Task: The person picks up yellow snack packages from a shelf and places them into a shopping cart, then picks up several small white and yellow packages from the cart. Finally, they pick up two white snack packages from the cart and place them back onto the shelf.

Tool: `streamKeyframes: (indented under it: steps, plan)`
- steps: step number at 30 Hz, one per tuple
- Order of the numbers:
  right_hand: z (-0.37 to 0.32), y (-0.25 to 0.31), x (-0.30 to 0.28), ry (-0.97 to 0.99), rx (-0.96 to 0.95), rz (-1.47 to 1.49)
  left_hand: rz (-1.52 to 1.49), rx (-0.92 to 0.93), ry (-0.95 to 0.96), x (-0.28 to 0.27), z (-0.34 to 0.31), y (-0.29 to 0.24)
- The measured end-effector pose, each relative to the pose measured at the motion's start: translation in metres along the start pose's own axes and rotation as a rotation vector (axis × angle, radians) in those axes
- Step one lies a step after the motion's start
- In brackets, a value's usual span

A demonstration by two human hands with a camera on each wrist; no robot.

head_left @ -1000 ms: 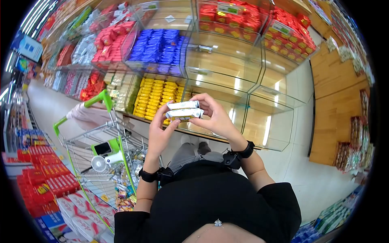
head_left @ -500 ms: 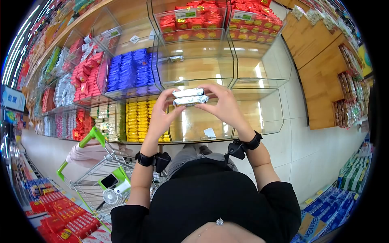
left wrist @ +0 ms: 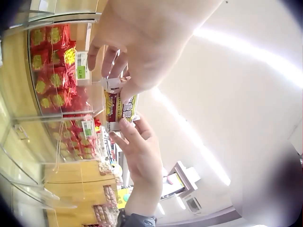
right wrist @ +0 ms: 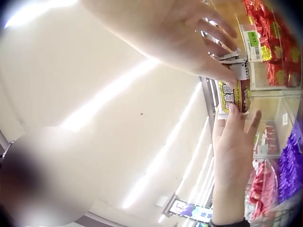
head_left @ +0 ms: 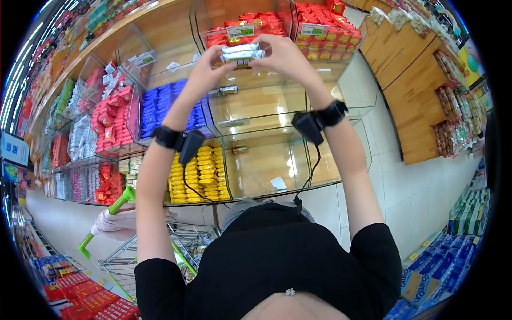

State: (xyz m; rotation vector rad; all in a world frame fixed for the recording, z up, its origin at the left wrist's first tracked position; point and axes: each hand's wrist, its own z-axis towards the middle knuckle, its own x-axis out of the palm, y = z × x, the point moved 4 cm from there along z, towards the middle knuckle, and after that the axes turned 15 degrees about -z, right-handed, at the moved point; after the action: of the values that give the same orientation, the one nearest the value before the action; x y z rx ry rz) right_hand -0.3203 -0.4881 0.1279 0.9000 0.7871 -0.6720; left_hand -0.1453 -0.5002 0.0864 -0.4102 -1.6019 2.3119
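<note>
Two small wrapped packs (head_left: 242,52), white-silver on top, are held between both hands before the upper red-packet bin. The left hand (head_left: 209,69) pinches their left end and the right hand (head_left: 284,57) grips the right end. In the left wrist view the packs' printed side (left wrist: 120,106) is yellow, dark red and white, with a thumb from each hand on it. The right wrist view shows the same printed face (right wrist: 234,94) between the left hand (right wrist: 232,156) and the right hand (right wrist: 189,38).
Clear bins hold red packets (head_left: 330,37), blue packets (head_left: 165,106), yellow packets (head_left: 197,173) and pink packets (head_left: 112,114). A loose pack (head_left: 229,90) lies in a middle bin. A shopping cart with a green handle (head_left: 122,200) stands at the lower left; a wooden stand (head_left: 408,101) is at right.
Both hands have moved up and away from the body with the packs, from over the lower bins to the upper red-packet bin. The view has shifted, and the cart now sits lower.
</note>
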Motion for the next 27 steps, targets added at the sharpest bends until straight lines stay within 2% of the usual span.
streamKeyframes:
  steps: [1,3,4,6,7,8,10,12,14,15,16,18,19,20,22,23,24,26,27]
  plan:
    - [0.013,-0.005,0.005,0.013,-0.011,-0.094,-0.001,0.003,0.000,-0.006,0.010,0.001]
    - [0.036,-0.016,0.018,0.045,-0.029,-0.243,0.040,-0.152,0.031,-0.017,0.026,0.009]
    - [0.044,-0.021,0.026,0.044,-0.031,-0.244,0.040,-0.149,0.030,-0.022,0.033,0.011]
    - [0.057,-0.029,0.045,0.205,0.022,-0.389,0.019,-0.446,0.037,-0.031,0.041,0.031]
    - [0.060,-0.030,0.054,0.364,0.054,-0.435,0.002,-0.518,0.053,-0.039,0.046,0.054]
    - [0.063,-0.033,0.068,0.400,0.042,-0.469,0.000,-0.517,0.052,-0.042,0.046,0.063]
    - [0.062,-0.039,0.089,0.574,0.136,-0.474,-0.068,-0.684,0.107,-0.045,0.044,0.084]
    - [0.060,-0.039,0.107,0.668,0.136,-0.537,-0.126,-0.724,0.094,-0.046,0.048,0.108]
    - [0.057,-0.045,0.125,0.649,0.115,-0.568,-0.115,-0.846,0.101,-0.044,0.047,0.129]
    - [0.057,-0.054,0.139,0.678,0.129,-0.567,-0.111,-0.866,0.104,-0.044,0.049,0.144]
    - [0.059,-0.064,0.153,0.704,0.143,-0.570,0.225,-0.464,0.469,-0.055,0.061,0.189]
    - [0.055,-0.070,0.163,0.695,0.116,-0.620,0.024,-0.902,0.068,-0.045,0.051,0.180]
    - [0.053,-0.073,0.167,0.727,0.148,-0.622,0.062,-0.906,0.045,-0.045,0.049,0.194]
    - [0.052,-0.076,0.173,0.759,0.180,-0.623,0.253,-0.918,0.092,-0.044,0.050,0.201]
    - [0.050,-0.084,0.187,0.807,0.231,-0.617,0.278,-0.947,0.018,-0.036,0.049,0.214]
    - [0.049,-0.087,0.194,0.801,0.233,-0.609,0.605,-0.888,0.159,-0.023,0.049,0.191]
    - [0.048,-0.091,0.200,0.796,0.232,-0.602,0.782,-0.798,0.335,-0.016,0.049,0.192]
    - [0.046,-0.099,0.215,0.820,0.210,-0.589,0.970,-0.629,0.470,-0.004,0.044,0.211]
    - [0.045,-0.102,0.223,0.807,0.177,-0.629,0.953,-0.685,0.427,0.001,0.036,0.219]
